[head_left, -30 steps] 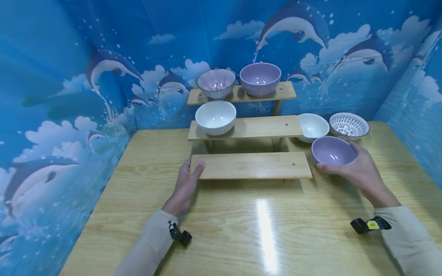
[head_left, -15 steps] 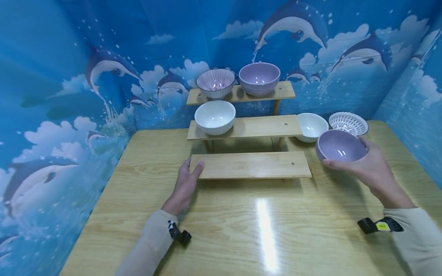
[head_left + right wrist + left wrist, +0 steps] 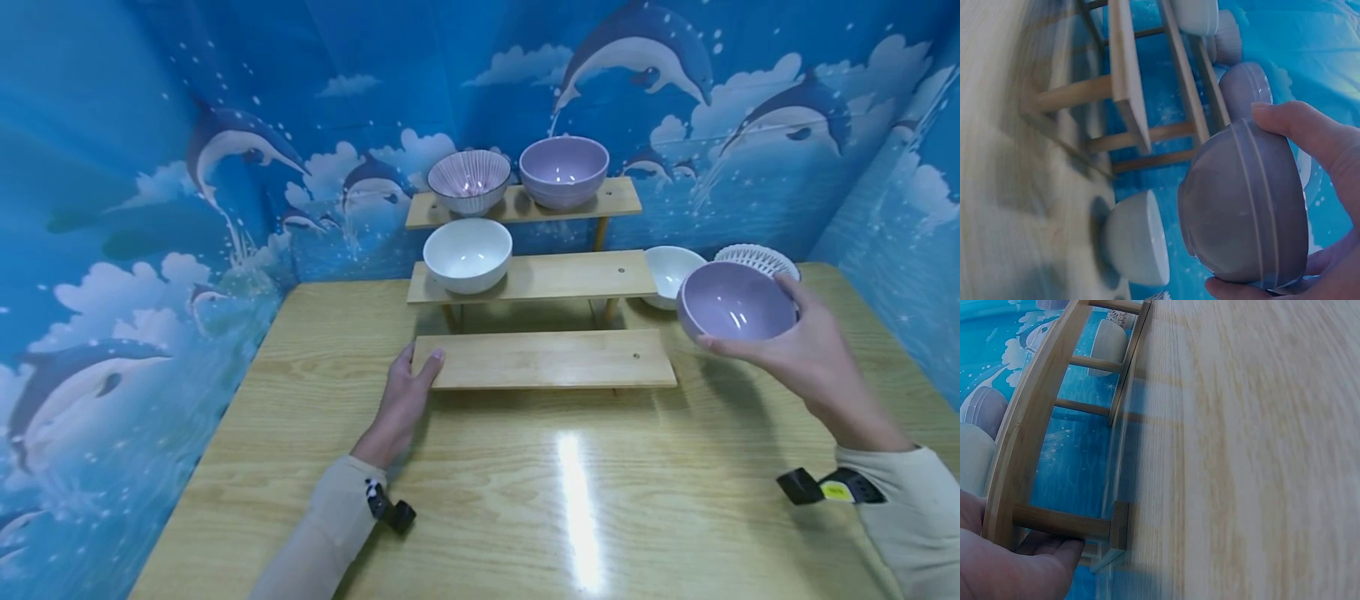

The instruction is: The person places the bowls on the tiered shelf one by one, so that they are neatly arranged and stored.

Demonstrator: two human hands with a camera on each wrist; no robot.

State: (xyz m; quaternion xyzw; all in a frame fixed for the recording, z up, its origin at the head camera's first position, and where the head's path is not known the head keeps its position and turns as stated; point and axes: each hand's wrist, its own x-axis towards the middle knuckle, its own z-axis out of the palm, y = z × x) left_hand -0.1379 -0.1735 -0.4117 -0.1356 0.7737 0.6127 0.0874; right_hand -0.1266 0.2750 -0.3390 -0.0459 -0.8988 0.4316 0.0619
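My right hand (image 3: pixel 813 367) grips a purple bowl (image 3: pixel 738 300) by its rim and side, held above the table right of the shelf. In the right wrist view the raised bowl (image 3: pixel 1247 206) shows its outside, thumb on one side and fingers on the other. My left hand (image 3: pixel 401 400) holds the left end of the lowest board (image 3: pixel 551 360) of a three-step wooden shelf. Seen from the left wrist, the fingers (image 3: pixel 1054 553) curl under that board, close to a leg.
A white bowl (image 3: pixel 468 257) sits on the middle step; a striped bowl (image 3: pixel 465 187) and another purple bowl (image 3: pixel 564 179) stand on the top step. Right of the shelf, a white bowl (image 3: pixel 667 273) and a white openwork bowl (image 3: pixel 750 257) rest on the table, partly behind the held bowl.
My right hand has lifted the purple bowl up from beside the lowest board, and the bowl now overlaps the two bowls behind it. The left hand stays on the board.
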